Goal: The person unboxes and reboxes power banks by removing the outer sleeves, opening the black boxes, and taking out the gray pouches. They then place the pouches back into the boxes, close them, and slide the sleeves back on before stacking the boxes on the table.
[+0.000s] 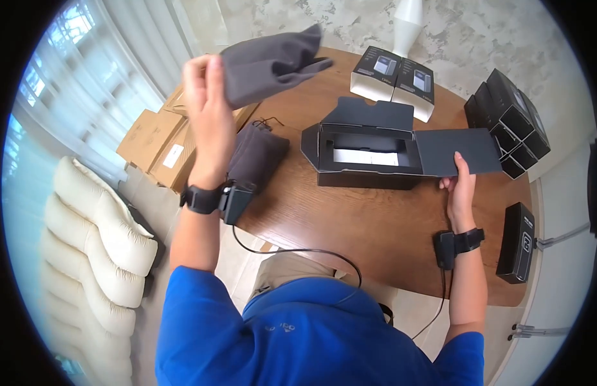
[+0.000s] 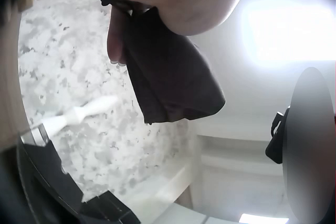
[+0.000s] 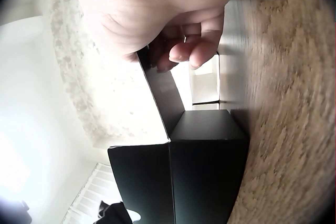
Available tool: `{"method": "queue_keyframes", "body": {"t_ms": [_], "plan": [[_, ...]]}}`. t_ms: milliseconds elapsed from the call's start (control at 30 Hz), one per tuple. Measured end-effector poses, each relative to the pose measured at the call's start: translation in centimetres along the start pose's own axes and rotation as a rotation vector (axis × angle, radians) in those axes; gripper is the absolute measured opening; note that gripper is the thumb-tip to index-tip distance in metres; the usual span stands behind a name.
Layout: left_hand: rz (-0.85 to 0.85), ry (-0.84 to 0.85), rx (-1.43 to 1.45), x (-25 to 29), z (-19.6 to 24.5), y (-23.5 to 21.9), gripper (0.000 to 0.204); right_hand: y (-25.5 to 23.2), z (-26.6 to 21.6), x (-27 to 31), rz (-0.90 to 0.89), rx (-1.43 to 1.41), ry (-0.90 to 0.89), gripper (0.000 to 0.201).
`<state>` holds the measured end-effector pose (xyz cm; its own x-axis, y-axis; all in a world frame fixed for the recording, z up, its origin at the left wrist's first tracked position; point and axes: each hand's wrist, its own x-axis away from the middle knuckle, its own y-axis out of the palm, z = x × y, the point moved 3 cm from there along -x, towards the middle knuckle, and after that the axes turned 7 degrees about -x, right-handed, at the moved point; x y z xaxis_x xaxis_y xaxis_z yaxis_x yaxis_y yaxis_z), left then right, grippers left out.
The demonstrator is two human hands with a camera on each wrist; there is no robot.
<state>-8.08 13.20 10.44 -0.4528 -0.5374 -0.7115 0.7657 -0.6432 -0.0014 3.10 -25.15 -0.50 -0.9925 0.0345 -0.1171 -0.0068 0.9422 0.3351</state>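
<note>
My left hand (image 1: 210, 116) grips a dark grey cloth pouch (image 1: 266, 67) by one end, raised over the table's left part; in the left wrist view the pouch (image 2: 173, 71) hangs from the fingers, a dark knob of cord beside them. Below it a second grey pouch (image 1: 257, 157) with a drawstring lies on the table. An opened black box (image 1: 369, 180) stands mid-table, white paper (image 1: 366, 157) inside. My right hand (image 1: 462, 190) pinches its opened lid flap (image 1: 456, 151), thumb on top, fingers underneath; in the right wrist view the fingers (image 3: 197, 53) curl below the flap.
Two boxes with printed tops (image 1: 395, 74) stand at the back beside a white vase (image 1: 408, 29). Stacked black boxes (image 1: 511, 119) are at the back right, another black box (image 1: 517, 244) at the right edge. Cardboard boxes (image 1: 154, 145) lie at the left. A cable (image 1: 298, 249) crosses the front edge.
</note>
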Motion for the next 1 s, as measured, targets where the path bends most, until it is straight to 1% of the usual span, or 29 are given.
{"method": "queue_keyframes", "body": {"t_ms": [33, 67, 133, 167, 200, 267, 300, 367, 400, 467, 533, 600, 633, 667, 733, 767, 833, 867, 933, 967, 1000], "plan": [[0.048, 0.128, -0.239, 0.2, 0.9, -1.2, 0.024, 0.0, 0.0, 0.0, -0.004, 0.007, -0.009, 0.023], [0.040, 0.129, -0.251, 0.6, 0.3, -2.2, 0.024, 0.0, 0.0, 0.0, -0.008, 0.013, -0.020, 0.022], [0.155, 0.125, -0.410, 1.8, -1.2, -4.1, 0.024, -0.1, 0.2, 0.0, 0.004, 0.002, -0.018, 0.022], [0.172, 0.236, -0.643, 2.7, -0.2, -4.1, 0.021, -0.1, 0.2, 0.0, 0.003, -0.004, -0.017, 0.022], [0.172, 0.238, -0.644, 3.5, -0.4, -4.5, 0.021, 0.0, 0.2, 0.0, 0.001, -0.007, -0.018, 0.021], [-0.127, 0.132, -0.840, 5.1, -2.0, -4.4, 0.020, -0.1, 0.2, 0.0, -0.002, 0.001, -0.007, 0.021], [-0.124, 0.127, -0.838, 5.9, -1.8, -4.9, 0.020, -0.1, 0.2, 0.0, -0.005, 0.011, 0.003, 0.021], [-0.446, -0.074, -1.181, 7.3, -2.2, -5.1, 0.024, -0.1, 0.1, 0.1, -0.006, 0.015, -0.001, 0.021], [-0.447, -0.076, -1.179, 7.6, -1.8, -5.3, 0.024, -0.1, 0.1, 0.1, -0.004, 0.013, -0.001, 0.021], [-0.299, 0.001, -1.139, 7.5, -0.1, -5.8, 0.029, -0.2, 0.2, 0.1, -0.011, 0.009, -0.001, 0.021], [-0.315, 0.005, -1.115, 7.2, 1.1, -5.5, 0.028, -0.2, 0.3, 0.1, -0.019, 0.003, -0.002, 0.022], [-0.547, 0.389, -0.916, 7.2, 2.6, -3.8, 0.045, -0.2, 0.2, 0.1, -0.006, 0.011, 0.017, 0.022], [-0.767, 0.316, -0.890, 7.4, 1.7, -3.6, 0.067, -0.2, 0.3, 0.1, -0.006, 0.013, 0.014, 0.022], [-0.832, 0.346, -0.913, 7.8, 1.0, -3.1, 0.070, -0.2, 0.3, 0.1, -0.003, 0.020, 0.020, 0.022], [-0.894, 0.354, -0.929, 8.3, -1.0, -2.6, 0.063, -0.2, 0.2, 0.0, 0.003, 0.026, 0.020, 0.022], [-0.895, 0.360, -0.925, 8.2, -1.6, -2.5, 0.063, -0.1, 0.1, 0.1, 0.000, 0.034, 0.017, 0.022], [-0.765, 0.122, -0.746, 7.4, -2.7, -2.8, 0.054, -0.3, 0.2, 0.1, 0.011, 0.039, 0.017, 0.023], [-0.658, 0.124, -0.677, 6.9, -2.8, -3.0, 0.048, -0.3, 0.2, 0.0, -0.002, 0.033, 0.008, 0.023], [-0.438, 0.025, -0.610, 6.3, -2.4, -3.6, 0.045, -0.4, 0.4, -0.1, -0.009, 0.026, 0.003, 0.023], [-0.330, 0.098, -0.701, 6.1, -1.7, -3.7, 0.043, -0.3, 0.3, 0.0, -0.011, 0.020, 0.008, 0.024], [-0.276, 0.116, -0.774, 6.0, -0.7, -3.7, 0.043, -0.2, 0.3, 0.0, -0.014, 0.015, 0.013, 0.024]]}}
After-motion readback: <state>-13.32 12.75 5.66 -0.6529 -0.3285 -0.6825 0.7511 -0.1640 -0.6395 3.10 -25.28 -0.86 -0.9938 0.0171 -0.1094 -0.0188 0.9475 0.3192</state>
